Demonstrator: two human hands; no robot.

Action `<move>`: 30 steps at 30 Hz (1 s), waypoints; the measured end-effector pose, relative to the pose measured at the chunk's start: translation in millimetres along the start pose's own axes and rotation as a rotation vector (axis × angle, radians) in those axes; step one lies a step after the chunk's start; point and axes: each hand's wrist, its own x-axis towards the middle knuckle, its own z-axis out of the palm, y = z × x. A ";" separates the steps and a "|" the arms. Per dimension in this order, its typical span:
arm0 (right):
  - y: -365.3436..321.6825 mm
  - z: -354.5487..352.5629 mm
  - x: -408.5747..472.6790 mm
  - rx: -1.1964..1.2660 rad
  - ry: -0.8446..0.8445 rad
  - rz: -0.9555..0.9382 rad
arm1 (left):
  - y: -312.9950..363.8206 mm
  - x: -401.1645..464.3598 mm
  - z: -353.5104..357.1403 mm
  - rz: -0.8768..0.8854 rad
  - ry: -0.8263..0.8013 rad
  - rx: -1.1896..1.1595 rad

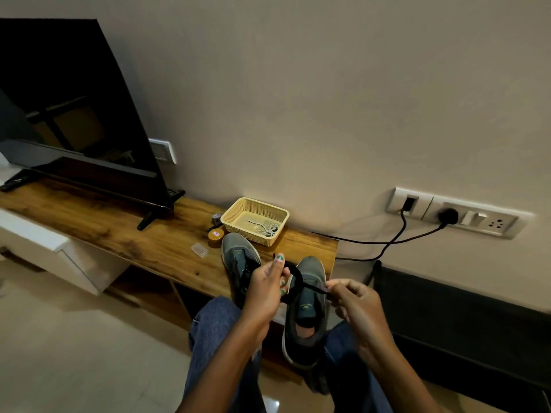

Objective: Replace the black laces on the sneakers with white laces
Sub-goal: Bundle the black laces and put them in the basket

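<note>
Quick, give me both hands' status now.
Left hand: holds the coiled black lace, fingers curled round it.
Right hand: pinches the free end of the same lace.

This is a living room in somebody's home. A flat television (74, 114) stands on its feet on a low wood-topped surface (125, 231) against a plain painted wall (328, 99), with a white drawer unit (59, 257) beneath it. A wall socket strip (456, 214) has a plug and cables running from it. Household bits sit about: a small cream plastic basket (256, 219), a little round tin (216, 236), a pair of worn sneakers (307, 308). Pale floor tiles (74, 353) gleam below.
</note>
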 end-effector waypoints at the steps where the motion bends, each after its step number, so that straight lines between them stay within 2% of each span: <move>1: 1.8 -2.2 2.4 -0.067 0.020 -0.047 | -0.8 1.8 -0.3 0.003 0.006 0.001; 7: 7.6 1.6 -3.2 -0.140 0.136 -0.275 | -9.0 8.9 3.4 -0.009 0.029 0.018; 11: 16.0 13.9 -15.0 -0.210 0.067 -0.323 | -12.3 10.7 8.2 0.016 0.043 0.067; 15: 19.8 22.7 -10.4 -0.314 -0.034 -0.257 | -13.9 12.3 11.5 0.028 0.009 0.069; 18: 20.5 24.5 -0.9 -0.247 -0.114 -0.207 | -15.9 14.3 11.7 0.037 -0.006 0.071; 24: 18.8 25.9 26.2 -0.098 -0.109 -0.019 | -21.6 30.6 6.7 0.019 0.034 0.073; 30: 12.4 58.3 85.3 -0.026 -0.148 0.069 | -18.3 88.4 -8.1 -0.049 0.075 0.028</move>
